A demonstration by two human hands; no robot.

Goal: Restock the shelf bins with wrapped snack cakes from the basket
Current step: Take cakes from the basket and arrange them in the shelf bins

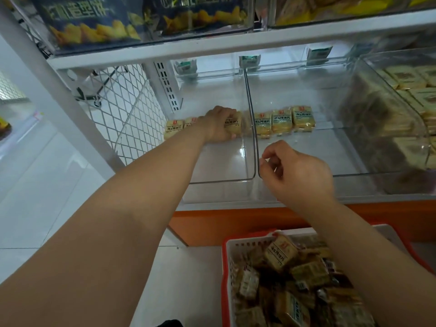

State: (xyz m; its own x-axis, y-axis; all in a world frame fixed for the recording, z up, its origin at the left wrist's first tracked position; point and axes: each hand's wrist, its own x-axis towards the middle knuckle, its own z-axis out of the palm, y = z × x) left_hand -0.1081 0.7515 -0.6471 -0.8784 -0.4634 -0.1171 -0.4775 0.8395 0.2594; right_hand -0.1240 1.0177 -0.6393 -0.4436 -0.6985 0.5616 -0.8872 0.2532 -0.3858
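left hand clamped on a wrapped snack cake at the clear bin's 12 o'clock, right hand loosely curled, empty; looks light, squashy, slick film, grip broad sides.

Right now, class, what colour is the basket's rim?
Red-orange, over white slotted walls, on the basket; the head view, the only one, shows it.
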